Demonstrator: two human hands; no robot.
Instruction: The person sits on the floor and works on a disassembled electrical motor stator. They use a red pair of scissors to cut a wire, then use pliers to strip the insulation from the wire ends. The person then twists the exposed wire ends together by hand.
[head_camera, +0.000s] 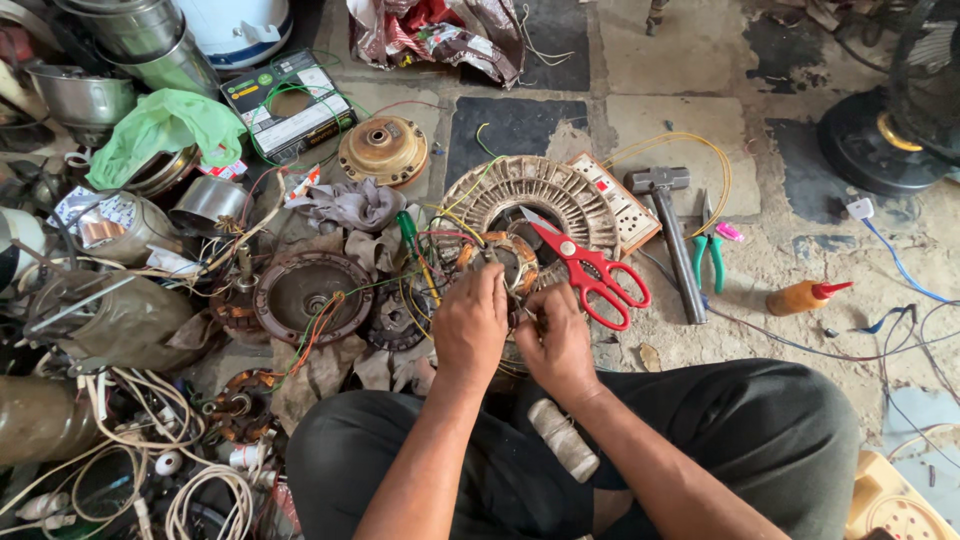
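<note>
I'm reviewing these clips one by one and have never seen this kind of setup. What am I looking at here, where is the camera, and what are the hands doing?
There is no machine here, just a person seated on the floor, filmed by a camera on their own head looking down. The left hand and right hand meet over a round copper-wound motor coil, pinching its thin wires; the exact grip is too small to tell. Red-handled scissors rest on a large ribbed metal ring just beyond. To the right lie a grey metal hammer, green-handled pliers and an orange squeeze bottle with a red tip. To the left sits a rusty round motor cover among tangled cables.
</note>
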